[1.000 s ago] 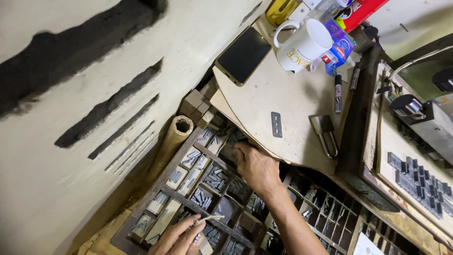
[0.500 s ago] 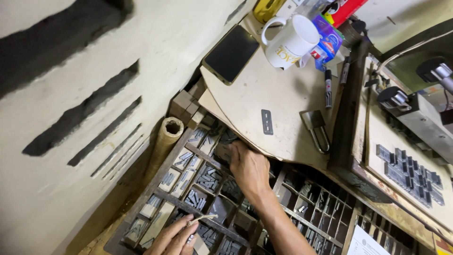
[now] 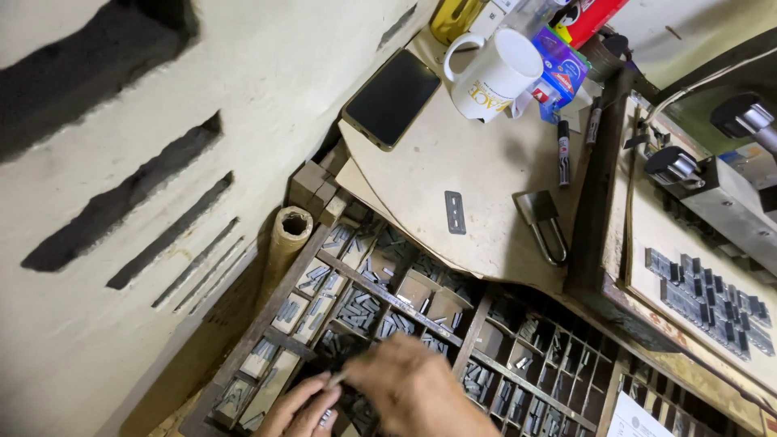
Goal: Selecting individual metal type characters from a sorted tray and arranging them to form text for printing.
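A pale plastered wall with dark slanted streaks fills the left of the head view, and a beige worktop point(image 3: 486, 174) is set against it at the upper right. Below the worktop a wooden type case point(image 3: 388, 295) is seen, divided into many small compartments holding grey metal type pieces. At the bottom edge the right hand point(image 3: 417, 388) is laid over the near compartments of the case, its fingers curled toward the left hand point(image 3: 303, 411), which is only partly in frame. A small pale sliver point(image 3: 336, 378) is pinched between the fingertips where the two hands meet; which hand bears it cannot be told, and the compartments under the hands are hidden by them. A rolled paper tube point(image 3: 287, 235) is propped at the case's far left corner beside small wooden blocks point(image 3: 314, 180). On the worktop a dark phone point(image 3: 392, 99), a white mug point(image 3: 494, 74), a black marker point(image 3: 563, 151), a small grey plate point(image 3: 456, 212) and a metal scoop-like tool point(image 3: 544, 222) are spread well apart. At the right, rows of set type point(image 3: 712, 299) are laid on a pale bed beside dark machine parts point(image 3: 712, 190).
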